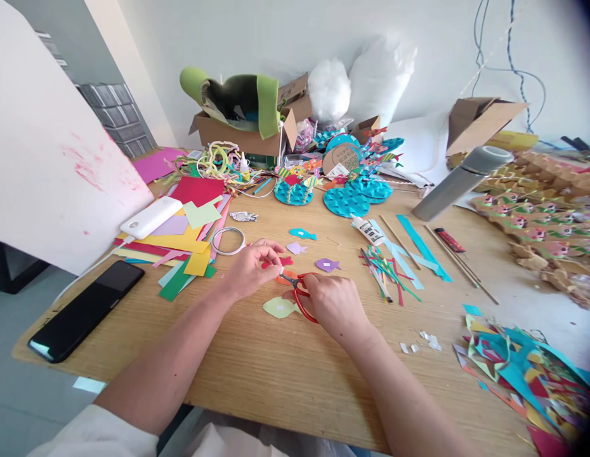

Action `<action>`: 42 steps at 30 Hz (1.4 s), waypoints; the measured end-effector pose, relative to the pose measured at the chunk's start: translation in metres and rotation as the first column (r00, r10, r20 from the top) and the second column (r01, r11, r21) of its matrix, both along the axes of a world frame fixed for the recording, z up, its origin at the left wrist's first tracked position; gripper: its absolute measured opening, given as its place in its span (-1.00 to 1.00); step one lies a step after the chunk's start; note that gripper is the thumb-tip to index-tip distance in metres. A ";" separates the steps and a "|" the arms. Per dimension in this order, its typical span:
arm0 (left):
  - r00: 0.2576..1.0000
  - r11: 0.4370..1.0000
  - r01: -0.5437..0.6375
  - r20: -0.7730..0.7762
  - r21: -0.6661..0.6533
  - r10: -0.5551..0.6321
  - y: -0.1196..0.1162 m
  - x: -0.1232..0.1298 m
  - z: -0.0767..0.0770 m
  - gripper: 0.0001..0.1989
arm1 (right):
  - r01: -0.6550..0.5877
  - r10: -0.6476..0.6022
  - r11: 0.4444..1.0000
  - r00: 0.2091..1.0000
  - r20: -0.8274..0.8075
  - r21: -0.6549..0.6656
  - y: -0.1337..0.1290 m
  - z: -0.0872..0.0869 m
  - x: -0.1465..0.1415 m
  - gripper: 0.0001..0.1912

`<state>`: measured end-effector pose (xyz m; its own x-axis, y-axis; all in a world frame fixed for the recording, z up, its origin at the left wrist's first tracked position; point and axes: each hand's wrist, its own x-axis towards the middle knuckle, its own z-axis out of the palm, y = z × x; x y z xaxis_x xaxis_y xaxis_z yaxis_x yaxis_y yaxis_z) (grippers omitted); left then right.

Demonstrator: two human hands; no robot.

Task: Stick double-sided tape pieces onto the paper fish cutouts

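Observation:
Red-handled scissors (304,298) are gripped in my right hand (335,304), their blades pointing left toward my left hand (257,266). The fingertips of my left hand pinch a tiny white piece (281,270) at the blade tips. Under and around the hands lie paper fish: a pale green one (278,307) in front, an orange one (286,278) partly hidden by the scissors, and a red one (286,261) just behind the fingers. Farther back are a purple fish (327,264), a lilac fish (296,248) and a blue fish (302,234).
Coloured paper (195,190), a power bank (151,218) and a black phone (85,311) are on the left. A glue tube (368,230), paper strips (390,273), a grey bottle (461,184) and a scrap pile (523,374) stand or lie on the right.

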<state>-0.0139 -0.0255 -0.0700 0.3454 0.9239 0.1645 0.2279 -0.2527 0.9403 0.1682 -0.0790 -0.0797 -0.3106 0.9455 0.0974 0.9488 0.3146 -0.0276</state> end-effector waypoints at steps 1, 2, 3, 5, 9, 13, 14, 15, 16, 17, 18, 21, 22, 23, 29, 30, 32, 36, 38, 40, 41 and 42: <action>1.000 1.000 -0.015 0.024 0.008 0.015 0.000 0.000 -0.001 -0.93 | 0.002 -0.002 1.000 1.000 -0.010 -0.005 0.000 -0.001 0.000 -0.53; 0.998 0.999 -0.036 0.053 0.011 0.035 0.001 -0.001 -0.002 -0.93 | 0.002 -0.003 1.000 1.000 -0.025 -0.016 0.000 -0.001 0.000 -0.53; 0.994 0.998 -0.062 0.088 0.009 0.061 0.002 -0.002 -0.003 -0.93 | 0.000 -0.002 0.999 0.999 -0.046 -0.034 0.000 -0.001 0.000 -0.54; 0.983 0.994 -0.112 0.148 -0.006 0.112 0.004 -0.003 -0.004 -0.93 | 0.006 -0.016 0.997 0.991 -0.133 -0.075 0.001 -0.001 0.000 -0.56; 0.992 0.997 -0.076 0.101 0.027 0.073 0.004 -0.004 -0.004 -0.93 | 0.087 -0.120 0.992 0.856 -0.503 -0.089 0.003 0.005 0.004 -0.65; 0.992 0.986 0.108 -0.078 0.128 -0.099 -0.005 0.003 -0.004 -0.95 | 0.058 -0.063 0.998 0.711 -0.701 -0.031 0.004 0.008 0.008 -0.78; 0.987 0.979 0.136 -0.109 0.154 -0.120 -0.007 0.004 -0.004 -0.95 | 0.031 -0.034 0.999 0.712 -0.701 -0.017 0.004 0.007 0.008 -0.80; 0.982 0.972 0.155 -0.133 0.175 -0.133 -0.008 0.006 -0.004 -0.95 | 0.005 -0.007 1.000 0.722 -0.692 -0.004 0.004 0.005 0.007 -0.82; 0.979 0.967 0.167 -0.152 0.190 -0.139 -0.010 0.007 -0.004 -0.95 | -0.017 0.018 1.000 0.736 -0.677 0.008 0.004 0.004 0.007 -0.83; 0.976 0.964 0.174 -0.164 0.201 -0.142 -0.010 0.007 -0.004 -0.95 | -0.033 0.039 0.999 0.749 -0.661 0.022 0.004 0.002 0.007 -0.83; 0.974 0.961 0.182 -0.171 0.210 -0.147 -0.010 0.007 -0.004 -0.95 | -0.039 0.056 0.998 0.761 -0.646 0.041 0.004 0.000 0.006 -0.82; 0.972 0.953 0.197 -0.175 0.231 -0.158 -0.010 0.008 -0.004 -0.93 | -0.042 0.087 0.995 0.783 -0.615 0.088 0.004 -0.004 0.005 -0.78; 0.972 0.953 0.194 -0.174 0.234 -0.155 -0.010 0.008 -0.004 -0.93 | -0.045 0.095 0.994 0.786 -0.611 0.097 0.004 -0.004 0.005 -0.79; 0.974 0.955 0.185 -0.170 0.232 -0.147 -0.010 0.008 -0.005 -0.93 | -0.044 0.099 0.993 0.787 -0.609 0.105 0.004 -0.004 0.005 -0.80; 0.993 0.991 0.115 0.028 -0.069 -0.113 -0.004 0.012 -0.001 -0.84 | 0.080 0.028 0.989 0.739 -0.673 0.128 0.004 0.001 0.005 -0.84; 0.994 0.986 0.099 0.065 -0.134 -0.091 -0.002 0.013 0.001 -0.80 | 0.108 0.005 0.987 0.721 -0.693 0.120 0.004 0.002 0.005 -0.84; 0.997 0.979 0.045 0.076 -0.198 -0.030 0.007 0.016 0.006 -0.74 | 0.173 -0.048 0.980 0.681 -0.731 0.097 0.003 0.006 0.006 -0.86; 0.942 0.999 -0.047 -0.333 0.002 0.046 0.036 0.026 0.005 -0.79 | 0.300 -0.118 0.951 0.579 -0.807 0.076 0.004 0.012 0.009 -0.84; 0.824 0.992 -0.071 -0.554 0.104 0.118 0.053 0.035 -0.001 -0.82 | 0.345 -0.124 0.935 0.545 -0.829 0.087 0.006 0.012 0.010 -0.84; 0.782 0.991 -0.065 -0.611 0.118 0.124 0.069 0.044 -0.008 -0.82 | 0.372 -0.129 0.924 0.531 -0.838 0.094 0.008 0.010 0.011 -0.84; 0.767 0.992 -0.063 -0.630 0.113 0.120 0.075 0.049 -0.011 -0.81 | 0.380 -0.132 0.920 0.530 -0.838 0.095 0.009 0.009 0.012 -0.84; 0.753 0.993 -0.060 -0.648 0.102 0.112 0.080 0.053 -0.014 -0.80 | 0.385 -0.136 0.918 0.531 -0.837 0.095 0.010 0.008 0.012 -0.84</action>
